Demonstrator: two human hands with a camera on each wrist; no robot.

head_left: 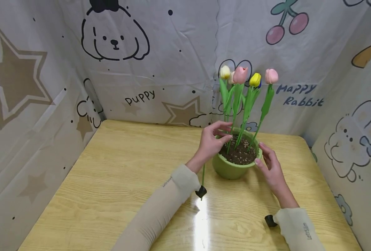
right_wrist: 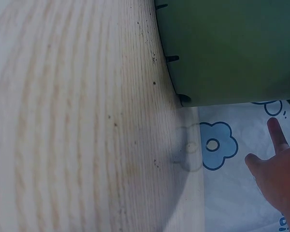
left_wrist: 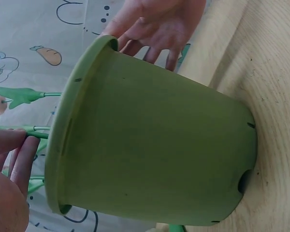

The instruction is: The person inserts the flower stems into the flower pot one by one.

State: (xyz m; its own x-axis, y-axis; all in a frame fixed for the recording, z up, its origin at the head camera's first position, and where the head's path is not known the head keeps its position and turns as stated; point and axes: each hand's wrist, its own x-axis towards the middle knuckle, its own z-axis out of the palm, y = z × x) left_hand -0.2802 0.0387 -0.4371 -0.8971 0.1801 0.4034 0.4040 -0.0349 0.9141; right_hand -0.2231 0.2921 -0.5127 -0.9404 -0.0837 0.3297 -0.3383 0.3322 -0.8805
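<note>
A green flowerpot (head_left: 232, 170) of dark soil (head_left: 241, 153) stands upright on the table, with several artificial tulips rising from it. Among their blooms are a cream one (head_left: 225, 72), two pink ones (head_left: 240, 75) and a yellow one (head_left: 255, 80). My left hand (head_left: 211, 139) reaches over the pot's left rim. In the left wrist view its thumb and fingers pinch a green tulip stem (left_wrist: 40, 136) just above the rim. At the pot's right side my right hand (head_left: 273, 167) touches the rim, its fingers spread and fairly straight.
A loose green stem (head_left: 203, 174) lies on the wooden table (head_left: 135, 167) left of the pot, partly hidden by my left arm. Printed cloth (head_left: 160, 69) hangs behind and along both sides. Small dark specks (right_wrist: 154, 83) dot the wood beside the pot's base.
</note>
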